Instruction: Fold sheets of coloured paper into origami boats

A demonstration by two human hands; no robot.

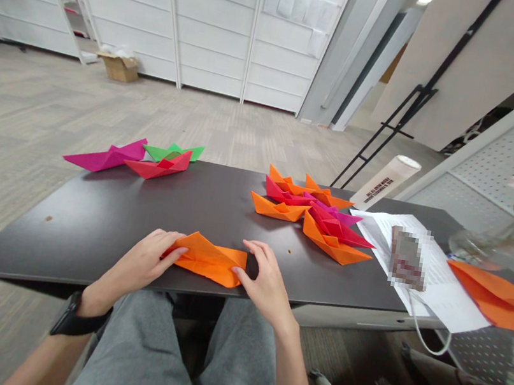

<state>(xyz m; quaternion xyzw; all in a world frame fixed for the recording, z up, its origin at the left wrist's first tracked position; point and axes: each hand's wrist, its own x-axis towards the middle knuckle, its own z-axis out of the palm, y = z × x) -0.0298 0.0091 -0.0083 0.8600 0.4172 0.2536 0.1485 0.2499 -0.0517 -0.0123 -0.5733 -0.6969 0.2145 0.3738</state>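
An orange piece of folded paper (pixel 210 261) lies low over the front of the dark table (pixel 148 211), with a peak raised at its left part. My left hand (pixel 155 256) pinches its left end, thumb in front and fingers behind. On its right end, my right hand (pixel 264 277) has the thumb against the near face, while the fingers curve round behind the edge. A black band circles my left wrist. Beyond my hands, folded paper boats stand in two groups: a magenta one (pixel 108 156), a red one (pixel 159 165) and a green one (pixel 173 152) at left.
Several orange, red and magenta boats (pixel 278 208) cluster right of centre. Farther right lie white sheets (pixel 449 292) with a blurred phone-like object (pixel 408 257) and its cable, orange paper (pixel 497 296), a white cylinder (pixel 386 183) and a flower in a glass vase (pixel 480 248).
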